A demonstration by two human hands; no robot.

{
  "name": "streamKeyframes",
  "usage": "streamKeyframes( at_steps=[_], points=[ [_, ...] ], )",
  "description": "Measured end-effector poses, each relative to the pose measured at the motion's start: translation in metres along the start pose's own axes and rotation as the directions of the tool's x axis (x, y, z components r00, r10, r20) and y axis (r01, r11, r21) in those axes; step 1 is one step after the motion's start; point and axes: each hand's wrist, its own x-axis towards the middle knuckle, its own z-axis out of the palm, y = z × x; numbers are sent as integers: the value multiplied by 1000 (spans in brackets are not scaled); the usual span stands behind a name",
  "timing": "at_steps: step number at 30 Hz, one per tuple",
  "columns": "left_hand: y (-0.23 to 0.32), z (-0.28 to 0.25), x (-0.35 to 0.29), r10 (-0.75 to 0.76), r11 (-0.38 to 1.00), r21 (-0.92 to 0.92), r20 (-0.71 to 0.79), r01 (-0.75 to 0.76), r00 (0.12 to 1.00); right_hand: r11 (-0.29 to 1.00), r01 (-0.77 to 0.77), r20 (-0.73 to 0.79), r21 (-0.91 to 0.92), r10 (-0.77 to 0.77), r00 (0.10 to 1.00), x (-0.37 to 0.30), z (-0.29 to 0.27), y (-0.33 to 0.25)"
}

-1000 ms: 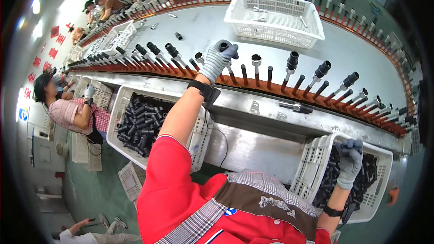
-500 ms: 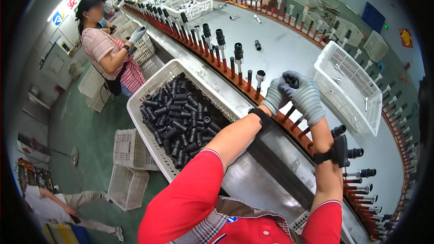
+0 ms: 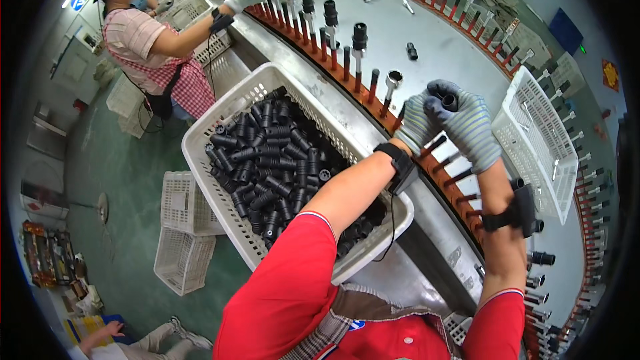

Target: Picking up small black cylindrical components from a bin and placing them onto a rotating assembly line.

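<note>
Both my hands are raised together over the rail of upright pegs and wear grey striped gloves. My right hand (image 3: 472,130) is curled round a black ribbed plastic sleeve (image 3: 450,101), whose round open end shows. My left hand (image 3: 418,125) is closed against the same sleeve, its fingers partly hidden behind the right hand. Left of my hands, a metal socket (image 3: 394,79) stands on a peg, and a socket with a black sleeve (image 3: 360,39) stands beyond it. Below my left forearm, a white basket (image 3: 200,153) holds many similar black sleeves (image 3: 280,160).
A white basket (image 3: 533,160) with a few metal parts stands to the right on the grey table (image 3: 373,23). A loose black sleeve (image 3: 412,51) lies there. At the left, a co-worker (image 3: 143,40) reaches over the rail. Stacked white crates (image 3: 187,227) stand on the green floor.
My view has shifted slightly, while both hands stay together at the sleeve. The co-worker's gloved hand has risen and moved right, over the pegs. The person at lower left has shifted lower in view.
</note>
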Motion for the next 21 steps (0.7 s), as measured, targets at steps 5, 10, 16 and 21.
streamKeyframes(
  at_steps=[5, 10, 16, 21],
  points=[
    [12, -46, 21, -94, 924, 374, 11, 83, 996, 983, 70, -114, -169, -90, 989, 16, 20, -25],
    [26, -74, 47, -243, -39, 985, 154, -168, 958, 810, 153, 251, -567, -7, 968, 60, 3, -52],
    [33, -121, 58, 315, 563, 803, 11, -196, 949, 701, 351, 77, -621, -391, 917, 108, 64, -43],
    [52, -134, 100, 381, 457, 839, 117, -296, 917, 763, 363, -128, -534, -498, 858, 142, 78, -33]
  ],
)
